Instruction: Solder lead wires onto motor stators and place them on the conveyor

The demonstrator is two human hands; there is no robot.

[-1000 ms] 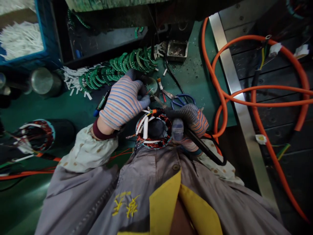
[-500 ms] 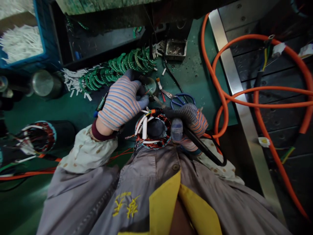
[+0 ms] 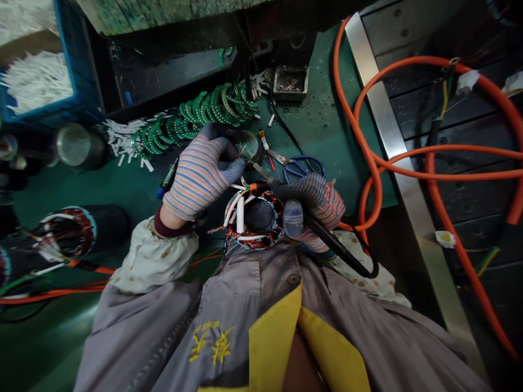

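In a striped glove, my left hand (image 3: pixel 204 169) is pinched at thin wires beside a small round clear container (image 3: pixel 247 148). My right hand (image 3: pixel 312 212), also gloved, is wrapped round a soldering iron (image 3: pixel 265 173) with a black cable; the iron's tip end points toward the left fingertips. Below and between the hands, against my clothing, stands a motor stator (image 3: pixel 255 220) with red-brown windings, white sleeves and an orange-sleeved wire bundle (image 3: pixel 254 187) at its top edge.
Blue scissors (image 3: pixel 303 166) and a brush (image 3: pixel 265 142) lie beyond the right hand. Green curved strips (image 3: pixel 220 106) are stacked behind. A blue bin (image 3: pixel 77 95) holds white sleeves. Another stator (image 3: pixel 81 231) lies left. Orange cables (image 3: pixel 373 163) loop at right.
The surroundings shift slightly in the view. Both hands keep nearly the same positions, the left fingertips a little lower beside the container.
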